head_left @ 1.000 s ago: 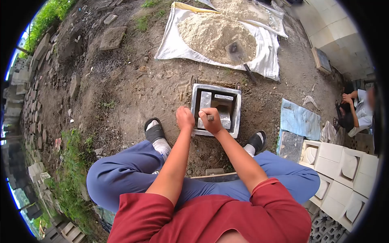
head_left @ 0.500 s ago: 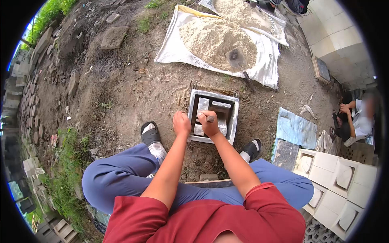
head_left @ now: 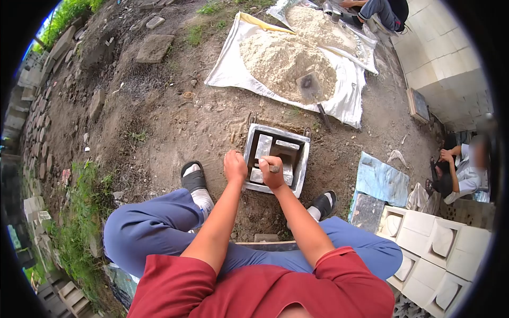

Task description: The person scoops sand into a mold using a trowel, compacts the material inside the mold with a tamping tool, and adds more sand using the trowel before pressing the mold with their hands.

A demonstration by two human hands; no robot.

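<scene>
A square metal mold box (head_left: 304,167) sits on the soil between my feet, with several grey metal blocks (head_left: 263,146) inside it. My right hand (head_left: 271,177) is over the near part of the box, wrapped round a short, round, brownish stick (head_left: 274,169) whose end pokes out of the fist. Its lower part is hidden by the hand. Beside the left rim of the box is my left hand (head_left: 234,166), fingers curled closed. Whether it grips the rim or something small is hidden.
Beyond the box, a pale sand heap (head_left: 281,63) lies on a white sack (head_left: 225,71), with a trowel-like tool (head_left: 309,86) in it. Moulded blocks (head_left: 424,233) stand at right, near a blue sheet (head_left: 383,177). Co-workers sit at right (head_left: 466,169) and top right (head_left: 382,13).
The view has tilted slightly, so the box and sacks appear a little lower. More of the far co-worker shows. Both hands keep nearly the same places at the box.
</scene>
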